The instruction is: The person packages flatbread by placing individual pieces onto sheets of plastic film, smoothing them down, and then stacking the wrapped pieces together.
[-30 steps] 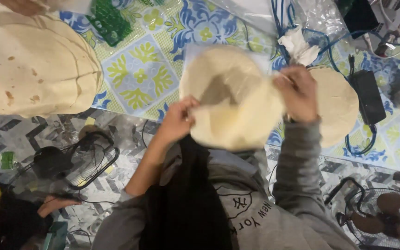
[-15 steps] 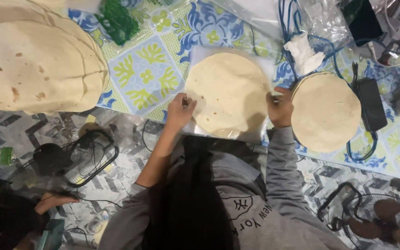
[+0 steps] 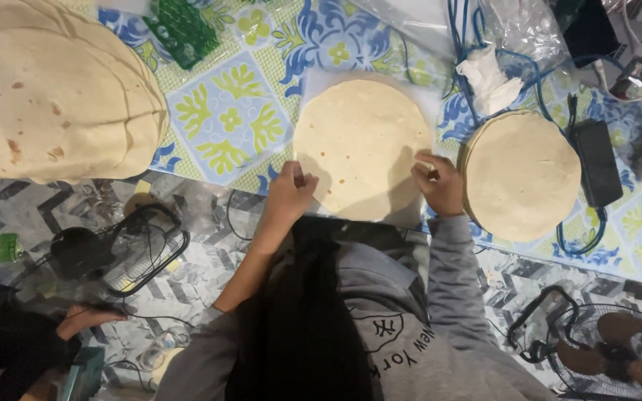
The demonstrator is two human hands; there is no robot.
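Left to right: one large flatbread stack (image 3: 46,96), cut off by the frame, then the left hand (image 3: 289,191) and right hand (image 3: 440,183) pinching one flat tortilla (image 3: 362,145) on the counter (image 3: 224,111), then one smaller stack (image 3: 521,174), layers uncountable.

A single round pale flatbread (image 3: 362,145) lies on a white paper sheet (image 3: 431,102) at the frame's centre. The left hand (image 3: 289,191) touches its lower-left edge, the right hand (image 3: 438,183) its lower-right edge. Just right sits a stack of round flatbreads (image 3: 521,174); a larger flatbread pile (image 3: 50,93) fills the upper left.
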